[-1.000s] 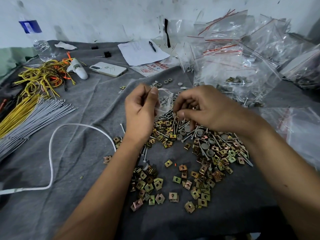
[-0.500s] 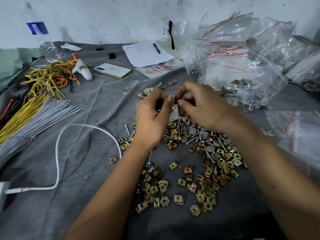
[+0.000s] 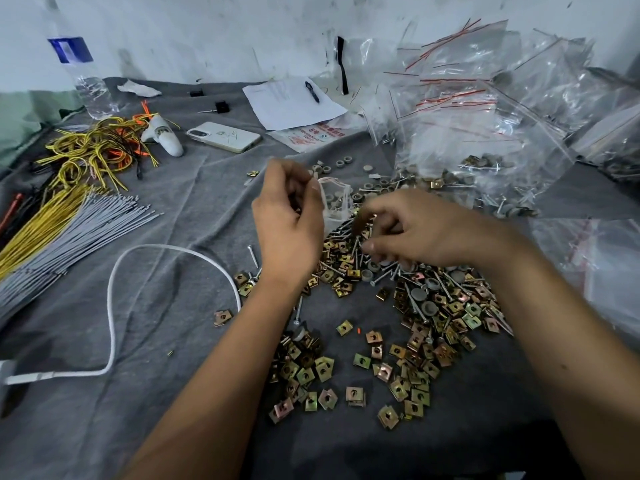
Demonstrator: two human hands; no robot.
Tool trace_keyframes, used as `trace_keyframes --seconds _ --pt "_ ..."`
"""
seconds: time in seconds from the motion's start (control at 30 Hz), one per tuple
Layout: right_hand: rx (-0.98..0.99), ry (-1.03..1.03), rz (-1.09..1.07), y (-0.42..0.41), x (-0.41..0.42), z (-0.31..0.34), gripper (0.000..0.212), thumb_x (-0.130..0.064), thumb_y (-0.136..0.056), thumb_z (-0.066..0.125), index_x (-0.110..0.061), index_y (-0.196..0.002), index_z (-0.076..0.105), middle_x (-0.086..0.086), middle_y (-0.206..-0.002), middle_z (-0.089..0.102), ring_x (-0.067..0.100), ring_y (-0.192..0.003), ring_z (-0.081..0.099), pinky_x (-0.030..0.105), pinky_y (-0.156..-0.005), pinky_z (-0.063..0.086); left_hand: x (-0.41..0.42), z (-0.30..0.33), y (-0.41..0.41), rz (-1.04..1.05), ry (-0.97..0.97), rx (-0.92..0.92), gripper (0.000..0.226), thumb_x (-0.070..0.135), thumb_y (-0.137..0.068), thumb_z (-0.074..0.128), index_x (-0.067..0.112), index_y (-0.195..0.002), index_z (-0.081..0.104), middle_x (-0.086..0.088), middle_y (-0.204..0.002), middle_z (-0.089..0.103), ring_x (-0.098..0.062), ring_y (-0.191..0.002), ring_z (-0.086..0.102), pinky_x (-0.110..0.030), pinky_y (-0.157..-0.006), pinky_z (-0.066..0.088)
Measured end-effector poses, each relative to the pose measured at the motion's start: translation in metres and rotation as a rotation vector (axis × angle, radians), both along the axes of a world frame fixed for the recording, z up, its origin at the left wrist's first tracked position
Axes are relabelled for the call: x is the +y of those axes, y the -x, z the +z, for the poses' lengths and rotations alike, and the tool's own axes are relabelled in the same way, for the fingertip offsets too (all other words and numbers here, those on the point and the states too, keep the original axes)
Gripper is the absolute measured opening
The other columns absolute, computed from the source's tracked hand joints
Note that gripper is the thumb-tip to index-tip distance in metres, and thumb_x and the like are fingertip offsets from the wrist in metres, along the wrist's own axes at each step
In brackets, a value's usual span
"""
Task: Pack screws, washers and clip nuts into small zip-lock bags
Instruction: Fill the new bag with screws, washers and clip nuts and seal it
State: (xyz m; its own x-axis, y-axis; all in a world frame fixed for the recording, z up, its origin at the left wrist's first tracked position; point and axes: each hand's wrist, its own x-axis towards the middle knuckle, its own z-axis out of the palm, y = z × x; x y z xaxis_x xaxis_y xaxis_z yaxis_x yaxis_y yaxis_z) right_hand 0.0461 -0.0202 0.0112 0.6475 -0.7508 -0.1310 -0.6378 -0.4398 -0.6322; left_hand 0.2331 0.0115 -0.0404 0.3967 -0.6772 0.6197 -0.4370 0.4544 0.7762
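While the small zip-lock bag (image 3: 335,202) hangs open above the far edge of the hardware heap, the left hand (image 3: 289,220) pinches it at its left rim, fingers curled round the thin film. A few grey washers seem to sit inside it already. Just right of it, the right hand (image 3: 415,230) is blurred, fingers bent over the pile; whether it has anything pinched I cannot tell.

Such film is light, limp and slick, so it likely needs holding at the stiffer zip strip near the mouth, with the opening kept spread. Below and nearer lie the clip nuts (image 3: 408,362), small folded brass-coloured pieces with sharp edges that probably snag on the film. Thin screws (image 3: 349,237) and round grey washers (image 3: 424,296) are mixed in further off; both look easy to fumble, the screws best taken by the shank.

All this rests on a grey cloth-covered surface (image 3: 173,375). To the far right rises a mound of filled bags (image 3: 485,133). At left lie bundled wires (image 3: 62,230), a white cable (image 3: 114,306), and beyond them a phone (image 3: 224,136) and a water bottle (image 3: 86,74).
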Motion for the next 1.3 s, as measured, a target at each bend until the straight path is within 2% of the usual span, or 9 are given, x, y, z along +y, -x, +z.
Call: trace_keyframes --seconds 0.07,0.2,0.37,0.57,0.73,0.83,0.97,1.13,1.3 --pt "0.067 -0.001 0.032 -0.001 0.002 -0.003 0.036 -0.024 -0.091 0.077 -0.028 -0.121 0.058 -0.008 -0.086 0.076 0.008 -0.066 0.072 0.038 -0.068 0.060 0.000 0.001 0.000 -0.013 -0.002 0.029 0.018 0.010 -0.097 0.055 0.025 -0.090 0.049 -0.019 -0.068 0.056 -0.039 -0.058 0.049 -0.050 -0.049 0.040" --pt "0.340 0.037 0.144 -0.003 0.010 0.002 0.021 -0.027 -0.078 0.088 -0.034 -0.091 0.072 -0.015 -0.077 0.072 -0.001 -0.070 0.067 0.022 -0.064 0.051 0.002 0.003 0.001 -0.047 -0.010 0.037 0.015 0.009 -0.097 0.054 0.021 -0.091 0.049 -0.017 -0.069 0.056 -0.036 -0.058 0.050 -0.050 -0.051 0.042" --pt "0.470 0.177 0.209 -0.011 0.021 0.000 0.015 -0.022 -0.079 0.087 -0.028 -0.083 0.073 -0.015 -0.078 0.067 0.000 -0.073 0.062 0.020 -0.063 0.048 0.003 0.003 0.003 -0.076 -0.017 0.049 0.017 0.008 -0.097 0.054 0.023 -0.090 0.049 -0.015 -0.069 0.057 -0.034 -0.057 0.050 -0.050 -0.051 0.044" --pt "0.389 0.211 0.213 -0.009 0.018 -0.006 0.008 -0.025 -0.088 0.079 -0.029 -0.089 0.072 -0.014 -0.084 0.067 0.002 -0.078 0.064 0.023 -0.070 0.053 0.004 0.003 0.003 -0.087 -0.009 0.047 0.011 0.007 -0.097 0.054 0.016 -0.092 0.049 -0.020 -0.071 0.057 -0.035 -0.059 0.050 -0.049 -0.051 0.043" --pt "-0.106 0.106 0.044 -0.002 0.010 0.004 0.005 -0.022 -0.097 0.068 -0.027 -0.095 0.067 -0.007 -0.084 0.072 0.008 -0.068 0.072 0.024 -0.057 0.057 0.003 0.003 0.004 -0.095 -0.019 0.034 0.011 0.006 -0.096 0.055 0.016 -0.092 0.050 -0.018 -0.070 0.056 -0.038 -0.060 0.052 -0.051 -0.054 0.045" --pt "-0.264 0.250 -0.071 -0.016 0.004 0.008 0.007 -0.015 -0.097 0.068 -0.020 -0.093 0.066 -0.006 -0.076 0.068 0.006 -0.057 0.068 0.019 -0.049 0.053 0.003 0.004 0.004 -0.099 -0.020 0.016 0.008 0.007 -0.095 0.057 0.013 -0.093 0.053 -0.019 -0.072 0.057 -0.040 -0.062 0.054 -0.053 -0.055 0.046" --pt "-0.207 0.428 -0.113 -0.036 0.001 0.006 0.005 -0.014 -0.092 0.075 -0.017 -0.097 0.074 -0.009 -0.081 0.068 -0.006 -0.067 0.062 0.009 -0.060 0.045 0.004 0.004 0.004 -0.106 -0.012 0.005 0.009 0.008 -0.095 0.057 0.015 -0.093 0.053 -0.017 -0.072 0.057 -0.040 -0.061 0.054 -0.054 -0.054 0.046" --pt "-0.249 0.416 -0.158 -0.026 0.002 0.009 0.012 -0.017 -0.087 0.081 -0.023 -0.086 0.070 -0.014 -0.075 0.067 -0.002 -0.068 0.066 0.014 -0.063 0.054 0.006 0.008 0.004 -0.102 0.016 0.054 0.018 0.009 -0.097 0.056 0.025 -0.091 0.051 -0.010 -0.069 0.053 -0.039 -0.059 0.049 -0.050 -0.050 0.041" --pt "-0.070 0.368 -0.094 -0.009 0.004 0.014 0.016 -0.028 -0.086 0.082 -0.027 -0.078 0.068 -0.015 -0.069 0.065 -0.007 -0.066 0.062 0.010 -0.057 0.042 0.008 0.009 0.006 -0.145 0.050 0.104 0.020 0.009 -0.098 0.055 0.027 -0.092 0.051 -0.001 -0.069 0.053 -0.030 -0.057 0.045 -0.045 -0.050 0.039"
